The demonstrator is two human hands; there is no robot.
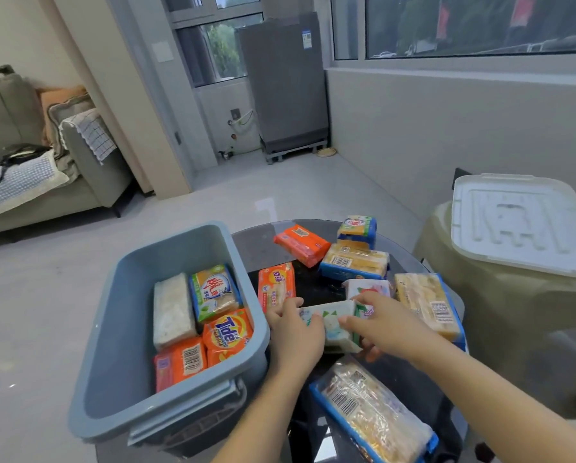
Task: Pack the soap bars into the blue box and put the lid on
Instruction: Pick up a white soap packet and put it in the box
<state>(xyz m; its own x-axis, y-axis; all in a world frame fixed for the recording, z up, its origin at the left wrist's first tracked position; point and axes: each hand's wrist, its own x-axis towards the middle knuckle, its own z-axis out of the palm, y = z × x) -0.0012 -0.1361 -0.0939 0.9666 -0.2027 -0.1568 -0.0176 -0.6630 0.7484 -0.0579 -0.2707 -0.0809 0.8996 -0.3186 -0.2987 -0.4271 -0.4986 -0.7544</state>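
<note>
The blue box (119,332) stands open at the left of a small dark round table (263,245), with several wrapped soap bars packed at its near right end. Both hands hold one white soap bar (330,320) just right of the box rim: my left hand (293,332) grips its left end, my right hand (380,320) its right end. Loose bars lie on the table: an orange pack (276,285), another orange pack (301,244), yellow-and-blue packs (353,260), (428,304), (370,412). The white lid (520,225) rests on a stool at the right.
A beige plastic stool (514,329) under the lid stands close to the table's right side. A grey sofa (29,162) is far left, a grey washing machine (285,81) at the back. Pale floor surrounds the table.
</note>
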